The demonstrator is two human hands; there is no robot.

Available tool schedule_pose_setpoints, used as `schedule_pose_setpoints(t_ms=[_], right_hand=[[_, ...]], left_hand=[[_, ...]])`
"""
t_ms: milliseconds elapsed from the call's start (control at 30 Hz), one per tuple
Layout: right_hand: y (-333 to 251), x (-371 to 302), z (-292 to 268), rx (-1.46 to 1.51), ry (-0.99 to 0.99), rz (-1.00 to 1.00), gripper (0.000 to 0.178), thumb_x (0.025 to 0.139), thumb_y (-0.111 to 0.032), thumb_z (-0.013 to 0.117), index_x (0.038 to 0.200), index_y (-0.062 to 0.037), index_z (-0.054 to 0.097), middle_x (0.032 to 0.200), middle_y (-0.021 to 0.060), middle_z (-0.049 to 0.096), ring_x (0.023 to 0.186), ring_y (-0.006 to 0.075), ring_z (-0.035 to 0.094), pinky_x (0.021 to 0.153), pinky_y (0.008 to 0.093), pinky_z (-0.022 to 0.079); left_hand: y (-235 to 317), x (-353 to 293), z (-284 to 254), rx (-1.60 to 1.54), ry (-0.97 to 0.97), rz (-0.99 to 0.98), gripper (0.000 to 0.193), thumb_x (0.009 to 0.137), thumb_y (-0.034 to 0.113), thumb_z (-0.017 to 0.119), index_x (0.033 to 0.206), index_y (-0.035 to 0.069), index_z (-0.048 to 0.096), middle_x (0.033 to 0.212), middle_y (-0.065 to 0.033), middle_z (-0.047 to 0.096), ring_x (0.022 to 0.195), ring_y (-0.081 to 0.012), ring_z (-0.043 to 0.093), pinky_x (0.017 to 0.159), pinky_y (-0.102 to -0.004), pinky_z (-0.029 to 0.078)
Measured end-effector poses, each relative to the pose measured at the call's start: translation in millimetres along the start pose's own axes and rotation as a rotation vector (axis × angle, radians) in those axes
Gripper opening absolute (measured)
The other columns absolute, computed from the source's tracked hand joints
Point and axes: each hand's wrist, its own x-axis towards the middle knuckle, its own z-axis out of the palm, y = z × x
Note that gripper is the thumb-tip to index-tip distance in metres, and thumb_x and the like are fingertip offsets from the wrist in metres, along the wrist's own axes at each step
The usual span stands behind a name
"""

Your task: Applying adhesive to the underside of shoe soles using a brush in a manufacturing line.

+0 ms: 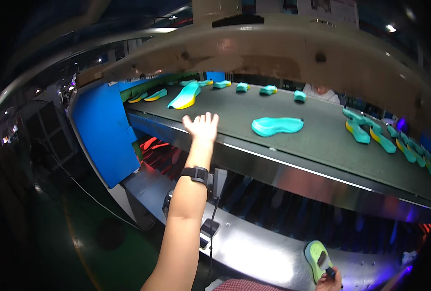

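two hands, well apart: the left hand (pixel 203 127) spread, the right hand (pixel 329 282) clamped on what looks like a brush (pixel 328 266).
the left hand reaches to the near edge of a dark belt (pixel 332 140), between a turquoise-and-yellow sole (pixel 186 95) and a turquoise sole (pixel 277 126); at lower right, the brush lies over a yellow-green sole (pixel 314 251) by a metal shelf (pixel 264 252). whether that sole touches the shelf, i cannot tell.
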Motion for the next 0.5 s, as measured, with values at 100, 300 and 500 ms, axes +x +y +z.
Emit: schedule_pose_setpoints(t_ms=[100, 300, 500], right_hand=[[11, 6, 2, -0.046, 0.074, 0.015, 0.036, 0.081, -0.013, 0.051, 0.112, 0.0052, 0.046, 0.111, 0.0192, 0.051, 0.094, 0.0272, 0.051, 0.077, 0.0324, 0.044], [20, 2, -12, -0.264, 0.186, -0.002, 0.03, 0.081, -0.004, 0.052, 0.111, 0.0038, 0.048, 0.108, 0.0161, 0.054, 0.096, 0.0231, 0.052, 0.078, 0.0305, 0.045], [15, -13, -13, -0.399, 0.278, -0.006, 0.028, 0.079, 0.003, 0.053, 0.107, 0.0034, 0.052, 0.101, 0.0137, 0.058, 0.092, 0.0208, 0.055, 0.076, 0.0279, 0.047]], left_hand=[[-75, -1, -2, 1.365, -0.503, 0.178, 0.045, 0.084, 0.041, 0.041, 0.113, 0.007, 0.048, 0.107, -0.0091, 0.052, 0.101, -0.023, 0.048, 0.088, -0.036, 0.037], [-104, -38, -15, 1.997, -0.932, 0.727, 0.042, 0.078, 0.03, 0.057, 0.105, -0.001, 0.053, 0.111, -0.0199, 0.051, 0.107, -0.0331, 0.046, 0.092, -0.0392, 0.036], [-90, -69, -25, 1.843, -1.044, 0.924, 0.017, 0.074, 0.017, 0.061, 0.082, 0.003, 0.057, 0.1, -0.0123, 0.057, 0.1, -0.0283, 0.05, 0.086, -0.0345, 0.038]])
